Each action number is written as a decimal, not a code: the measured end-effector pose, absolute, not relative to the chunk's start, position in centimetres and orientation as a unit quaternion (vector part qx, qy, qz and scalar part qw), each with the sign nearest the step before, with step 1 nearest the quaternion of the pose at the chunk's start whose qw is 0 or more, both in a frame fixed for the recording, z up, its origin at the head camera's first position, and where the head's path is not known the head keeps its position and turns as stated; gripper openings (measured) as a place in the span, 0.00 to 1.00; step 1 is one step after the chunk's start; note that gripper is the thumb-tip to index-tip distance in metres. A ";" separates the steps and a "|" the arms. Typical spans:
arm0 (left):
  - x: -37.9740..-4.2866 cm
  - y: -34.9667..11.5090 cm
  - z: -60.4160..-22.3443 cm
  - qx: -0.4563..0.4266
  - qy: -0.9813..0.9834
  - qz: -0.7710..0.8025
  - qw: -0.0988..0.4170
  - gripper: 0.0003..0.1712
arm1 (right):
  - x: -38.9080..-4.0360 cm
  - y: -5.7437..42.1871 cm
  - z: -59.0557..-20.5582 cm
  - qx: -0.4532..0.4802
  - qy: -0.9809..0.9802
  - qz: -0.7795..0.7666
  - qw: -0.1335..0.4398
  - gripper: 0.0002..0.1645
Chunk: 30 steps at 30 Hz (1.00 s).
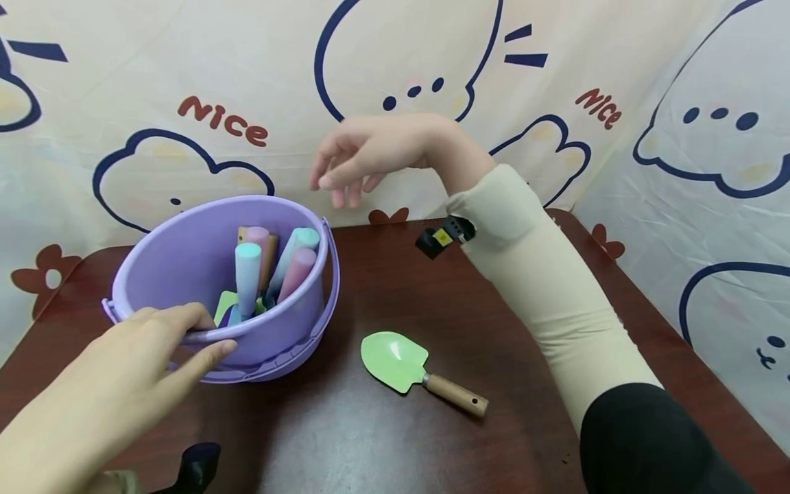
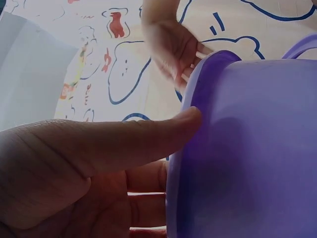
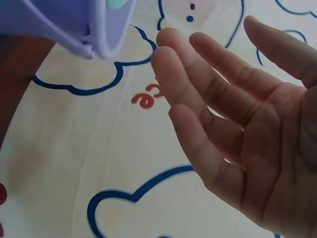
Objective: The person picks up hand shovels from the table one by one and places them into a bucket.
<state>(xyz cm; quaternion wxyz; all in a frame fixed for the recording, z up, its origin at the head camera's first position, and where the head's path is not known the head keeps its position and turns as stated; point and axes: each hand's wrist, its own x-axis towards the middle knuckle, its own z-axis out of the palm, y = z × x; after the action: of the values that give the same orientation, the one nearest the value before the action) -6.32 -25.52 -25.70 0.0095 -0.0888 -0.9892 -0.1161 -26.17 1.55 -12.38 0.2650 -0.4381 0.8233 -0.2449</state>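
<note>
A purple bucket (image 1: 278, 346) stands on the left of the table, its handle hanging down. My left hand (image 1: 145, 357) grips the near rim, thumb outside and fingers over the inner side; the left wrist view shows the thumb against the bucket wall (image 2: 257, 148). Inside the bucket, several tools lean with their blue and pink handles (image 1: 248, 274) up, their lower ends partly hidden. My right hand (image 1: 376, 154) hangs in the air to the right of the bucket, fingers loosely bent. Its palm (image 3: 267, 144) holds nothing in the right wrist view.
A green trowel (image 1: 395, 360) with a wooden handle lies on the dark brown table (image 1: 345, 439), right of the bucket. Behind the table hangs a pale cloth (image 1: 432, 41) printed with cartoon clouds and bears. A black wrist device (image 1: 200, 463) shows at the lower left.
</note>
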 end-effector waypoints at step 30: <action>-6.1 -25.4 -25.2 -0.087 -0.989 -0.121 0.003 0.19 | -22.8 16.7 -25.9 -0.342 0.841 -0.296 0.298 0.29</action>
<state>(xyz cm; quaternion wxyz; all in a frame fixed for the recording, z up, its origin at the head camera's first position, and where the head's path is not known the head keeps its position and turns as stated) -6.09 -25.45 -25.20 0.0034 -0.0874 -0.9888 -0.1210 -22.84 16.70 -25.87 0.2976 -0.3417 0.8409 -0.2958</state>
